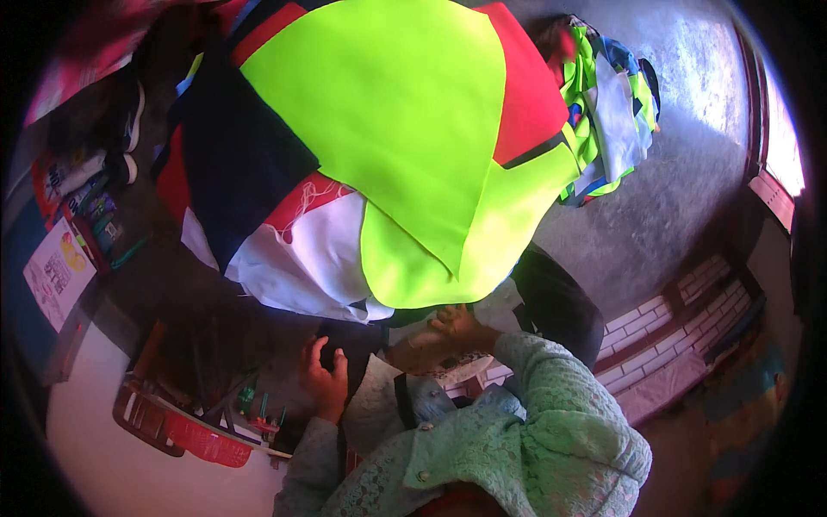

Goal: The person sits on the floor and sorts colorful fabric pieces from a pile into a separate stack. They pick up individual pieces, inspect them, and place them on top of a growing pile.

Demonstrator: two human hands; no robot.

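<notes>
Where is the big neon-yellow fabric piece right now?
In the head view, the neon-yellow fabric piece lies top centre, on the pile of red, navy and white cloth, just above the right hand.

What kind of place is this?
Probably a small sewing workshop: cut neon-yellow fabric pieces lie stacked on a worktable, more cut cloth is heaped on the concrete floor, and a red basket holds tools.
</notes>
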